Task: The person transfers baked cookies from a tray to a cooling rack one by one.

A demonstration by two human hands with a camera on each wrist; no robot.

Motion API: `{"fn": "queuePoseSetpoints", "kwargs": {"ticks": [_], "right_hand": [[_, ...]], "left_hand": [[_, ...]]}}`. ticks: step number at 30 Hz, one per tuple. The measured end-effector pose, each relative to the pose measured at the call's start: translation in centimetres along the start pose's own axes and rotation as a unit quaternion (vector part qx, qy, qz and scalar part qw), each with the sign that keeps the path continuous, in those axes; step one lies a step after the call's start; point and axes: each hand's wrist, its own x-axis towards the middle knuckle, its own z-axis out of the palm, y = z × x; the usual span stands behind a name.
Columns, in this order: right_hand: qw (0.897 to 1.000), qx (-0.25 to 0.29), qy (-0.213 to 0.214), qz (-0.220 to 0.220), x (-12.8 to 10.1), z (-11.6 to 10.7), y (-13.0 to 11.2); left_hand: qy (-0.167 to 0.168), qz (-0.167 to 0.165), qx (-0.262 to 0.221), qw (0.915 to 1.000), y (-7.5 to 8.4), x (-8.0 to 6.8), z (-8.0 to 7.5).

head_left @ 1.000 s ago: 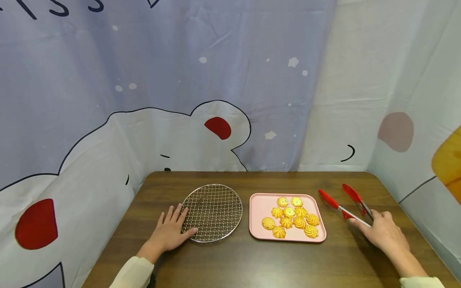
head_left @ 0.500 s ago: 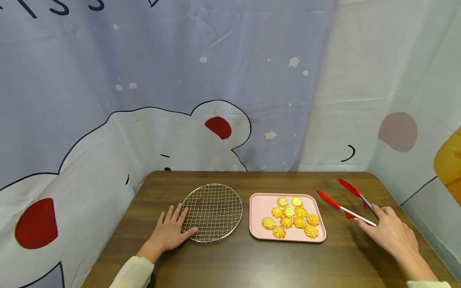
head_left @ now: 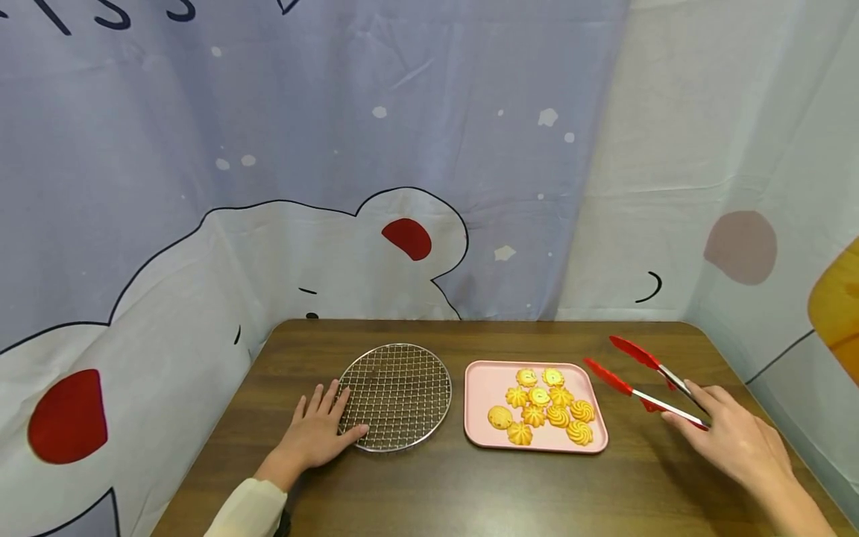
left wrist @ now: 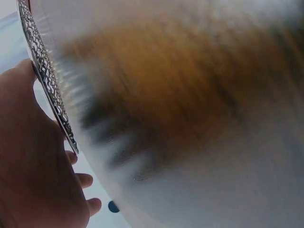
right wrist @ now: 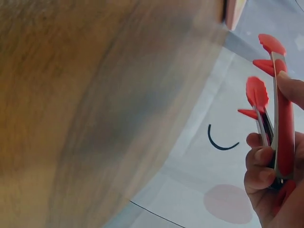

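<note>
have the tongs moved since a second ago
Yes. The tongs, held by the right hand, have swung left: their red tips now sit closer to the pink tray, which has stayed put.

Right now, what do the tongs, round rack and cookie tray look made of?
Tongs: shiny metal arms with matte red tips, probably silicone or plastic; the right hand grips them. Round rack: bare bright wire mesh in a metal rim, likely steel; the left hand rests on its edge. Tray: pink, smooth, matte, looks plastic or melamine, though coated metal is possible.
</note>
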Motion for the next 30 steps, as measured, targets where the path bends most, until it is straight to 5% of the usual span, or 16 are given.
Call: {"fn": "queuePoseSetpoints", "kwargs": {"ticks": [13,30], "right_hand": [[0.997,-0.041,-0.069,-0.003,-0.5,-2.0,-0.9],[0.993,-0.03,-0.107,-0.04,-0.8,-1.0,-4.7]], "left_hand": [[-0.002,0.001,-0.005,1.0,0.0,0.0,0.0],[0.001,0.002,-0.004,1.0,0.0,0.0,0.1]]}}
